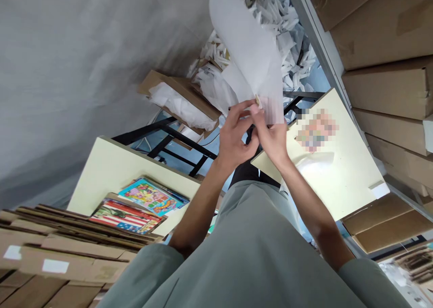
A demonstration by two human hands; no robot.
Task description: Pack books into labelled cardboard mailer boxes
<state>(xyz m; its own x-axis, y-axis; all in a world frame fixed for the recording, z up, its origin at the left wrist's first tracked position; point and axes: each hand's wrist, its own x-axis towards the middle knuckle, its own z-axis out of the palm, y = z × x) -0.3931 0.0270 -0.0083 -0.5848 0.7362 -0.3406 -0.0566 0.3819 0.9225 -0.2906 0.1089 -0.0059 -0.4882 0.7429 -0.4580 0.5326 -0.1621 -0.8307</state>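
Observation:
Both my hands are raised in front of me, close together. My left hand (235, 134) and my right hand (272, 136) pinch the lower edge of a large white translucent sheet (248, 51), which curves upward away from me. A small tan piece (258, 101) shows at the fingertips; I cannot make out what it is. Both hands have their fingers closed on the sheet.
A pale yellow table (108, 172) on the left carries colourful picture boards (138, 206) and stacked flat cardboard (61, 249). Another pale table (341, 172) is on the right. A heap of white paper scraps (287, 24) and an open carton (182, 96) lie beyond. Cardboard boxes (389, 73) line the right.

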